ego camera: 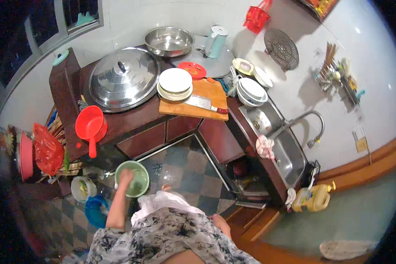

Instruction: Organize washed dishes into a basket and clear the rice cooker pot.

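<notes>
A light green plastic basin (142, 188) is low in front of me, with a little liquid in its bottom. My left hand (126, 177) is over the left part of the basin, its forearm crossing the near rim. Its fingers are blurred, so whether they grip the basin or something in it cannot be told. Down at my right side is my right hand (220, 223), partly hidden by my patterned shirt (171, 227). Whether it holds anything does not show. Beside the basin stand a whitish bucket (89, 194) with green scraps and a blue plastic tub (94, 216).
A red dipper (91, 127) lies on the counter's front edge, its handle sticking out. A cleaver (201, 103) and stacked plates (175, 80) rest on a wooden board (175, 110). A lidded wok (122, 79), a double sink (285, 155) and a yellow oil jug (312, 199) surround me.
</notes>
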### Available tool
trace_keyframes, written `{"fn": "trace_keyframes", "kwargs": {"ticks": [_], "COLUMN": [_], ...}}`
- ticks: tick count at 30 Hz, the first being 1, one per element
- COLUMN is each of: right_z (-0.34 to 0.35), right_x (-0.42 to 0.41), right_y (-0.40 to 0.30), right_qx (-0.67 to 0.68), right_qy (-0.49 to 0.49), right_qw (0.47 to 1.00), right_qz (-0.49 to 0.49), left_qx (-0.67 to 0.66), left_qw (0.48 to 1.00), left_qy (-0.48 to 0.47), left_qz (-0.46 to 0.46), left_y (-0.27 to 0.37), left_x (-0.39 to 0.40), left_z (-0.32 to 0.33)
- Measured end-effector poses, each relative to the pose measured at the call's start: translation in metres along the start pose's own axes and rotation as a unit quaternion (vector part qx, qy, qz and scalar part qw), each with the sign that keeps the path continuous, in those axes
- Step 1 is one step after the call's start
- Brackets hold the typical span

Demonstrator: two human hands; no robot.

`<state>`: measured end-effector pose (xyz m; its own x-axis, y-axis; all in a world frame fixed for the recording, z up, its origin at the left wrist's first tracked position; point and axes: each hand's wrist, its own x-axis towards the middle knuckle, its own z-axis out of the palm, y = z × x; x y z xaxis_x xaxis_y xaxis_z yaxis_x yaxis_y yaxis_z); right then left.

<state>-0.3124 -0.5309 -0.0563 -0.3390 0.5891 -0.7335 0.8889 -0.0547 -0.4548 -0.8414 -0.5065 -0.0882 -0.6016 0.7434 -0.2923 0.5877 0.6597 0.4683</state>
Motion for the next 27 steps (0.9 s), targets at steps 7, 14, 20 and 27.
{"fn": "trace_keyframes", "kwargs": {"ticks": [7,14,20,27], "right_z": [-0.063,-0.062,-0.049,-0.069], "right_x": [0.044,0.048,0.072,0.054], "right_y": [-0.035,-0.015,0.020,0.028], "right_qx": [-0.079,-0.044,-0.050,0.022], "right_qy": [0.010,0.135,0.072,0.063], "right_qw": [0.994,0.989,0.994,0.992], "right_qz": [0.068,0.045,0.069,0.108], "left_qx": [-0.435,-0.567,-0.559,-0.628], "left_qw": [0.898,0.816,0.811,0.770], "left_qy": [0.055,-0.081,-0.128,-0.056], "left_qz": [0.021,-0.082,-0.118,-0.102], "left_y": [0.275,0.370,0.339,0.332], "left_x": [0.138,0.218,0.270,0.256], "left_z": [-0.058,-0.080,-0.064,-0.041]}}
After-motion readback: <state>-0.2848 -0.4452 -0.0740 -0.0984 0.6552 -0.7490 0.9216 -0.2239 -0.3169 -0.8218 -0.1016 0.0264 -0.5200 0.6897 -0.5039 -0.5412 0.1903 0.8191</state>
